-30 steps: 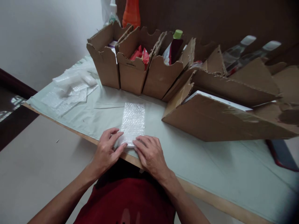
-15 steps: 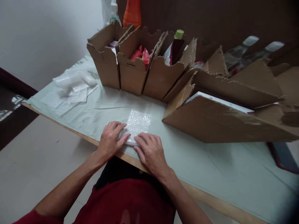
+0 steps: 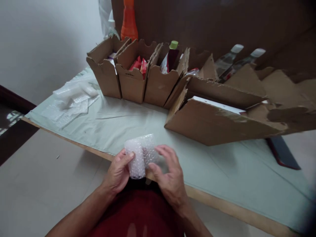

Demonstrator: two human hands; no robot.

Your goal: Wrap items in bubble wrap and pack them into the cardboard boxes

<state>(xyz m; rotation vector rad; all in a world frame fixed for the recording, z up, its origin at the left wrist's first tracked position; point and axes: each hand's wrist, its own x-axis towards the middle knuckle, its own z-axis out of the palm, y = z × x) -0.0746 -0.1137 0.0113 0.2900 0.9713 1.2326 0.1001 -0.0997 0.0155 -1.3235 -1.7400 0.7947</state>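
- Wrap (image 3: pixel 137 163): bubble wrap, held at near edge of table (image 3: pixel 202 174), near-left of big box (image 3: pixel 207 121), well apart from it. Rolled part on left side; flap (image 3: pixel 150 153) sticks out twd R hand (image 3: pixel 165 159).
- L hand (image 3: pixel 127 161): grasping rolled part, thumb on front face, other fingers behind; also near-left of big box.
- R hand: nr side of big box, fingers spread & curved by flap's edge, gap btwn thumb & fingertips, so not clamped. Can't tell if fingertips brush flap.
- Handling (my guess): v. light, soft, springy; prob. uncurls if L thumb lets up. Film a bit slick, so flat of fingers, not nails. Bubbles may pop if squeezed hard; light pinch shd do.
- Where to hold: rolled part abt mid-height, thumb front/fingers back, as L hand has it. Flap best taken by its free edge. Can't tell if anything's inside; if so, might be fragile, go easy.
- Spare wrap (image 3: pixel 74 98): loose pile on table, well left of big box.
- Bins (image 3: pixel 132 85): row left of & behind big box; red packs (image 3: pixel 144 67) in one.
- Clear bottles (image 3: pixel 227 61): behind big box, tilted.
- Dark flat thing (image 3: pixel 283 153): on table, by right end of big box; can't ID.
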